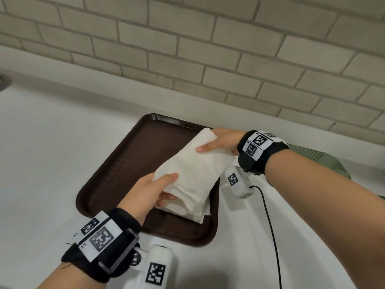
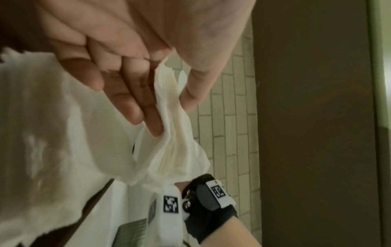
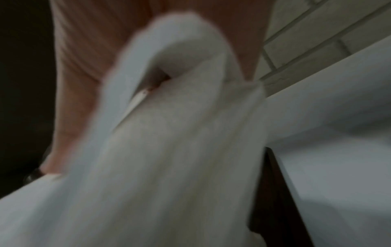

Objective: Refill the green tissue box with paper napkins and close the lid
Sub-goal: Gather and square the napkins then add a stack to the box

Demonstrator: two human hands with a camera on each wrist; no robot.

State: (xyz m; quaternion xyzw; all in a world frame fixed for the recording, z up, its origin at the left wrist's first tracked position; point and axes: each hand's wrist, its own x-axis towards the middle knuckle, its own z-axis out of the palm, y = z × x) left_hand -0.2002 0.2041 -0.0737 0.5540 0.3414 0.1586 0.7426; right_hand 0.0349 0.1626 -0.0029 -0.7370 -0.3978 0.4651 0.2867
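Left hand (image 1: 149, 191) pinching near end of paper napkins (image 1: 190, 171), right hand (image 1: 221, 141) pinching far end, above brown tray (image 1: 116, 163)

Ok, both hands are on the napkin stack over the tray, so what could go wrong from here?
1. The napkin stack sags between the left hand and right hand; loose sheets could slip out onto the brown tray.
2. In the left wrist view the fingers pinch only one bunched end, so the layers may fan apart.
3. The green tissue box sits partly hidden behind the right forearm; the carry could knock it.
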